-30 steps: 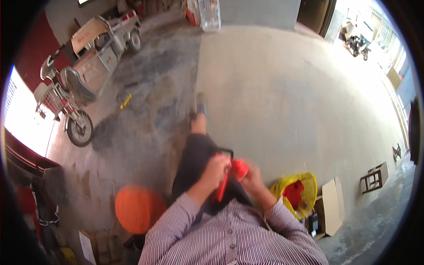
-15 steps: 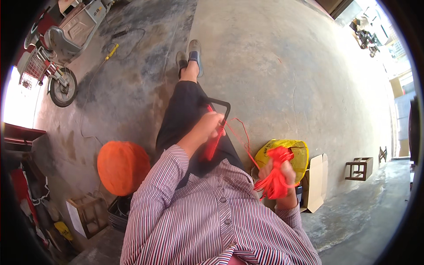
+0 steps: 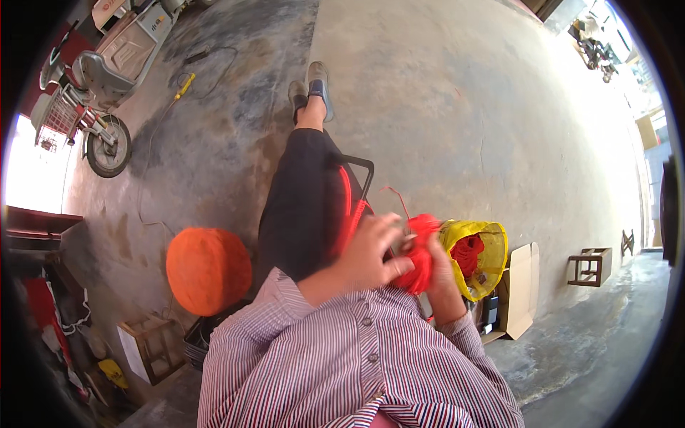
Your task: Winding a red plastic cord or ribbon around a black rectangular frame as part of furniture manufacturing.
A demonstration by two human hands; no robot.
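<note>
In my right hand, closed beside my lap, is a bundle of bright red cord. My left hand is just left of the bundle, its thumb and fingers apart and blurred; whether it touches a strand is hard to see. A black angular frame rests over my thighs. Red cord is wrapped along parts of it, and its lower end is hidden behind my left hand. A loose strand curls up above the bundle.
Right of my right hand is an open yellow bag with more red cord inside, beside a cardboard box. An orange round-topped seat stands left. Wooden stools and a parked scooter are farther off.
My left hand has let go of the wrapped frame and moved right to the cord bundle. My right hand has brought the bundle slightly left, uncovering the cord in the yellow bag.
</note>
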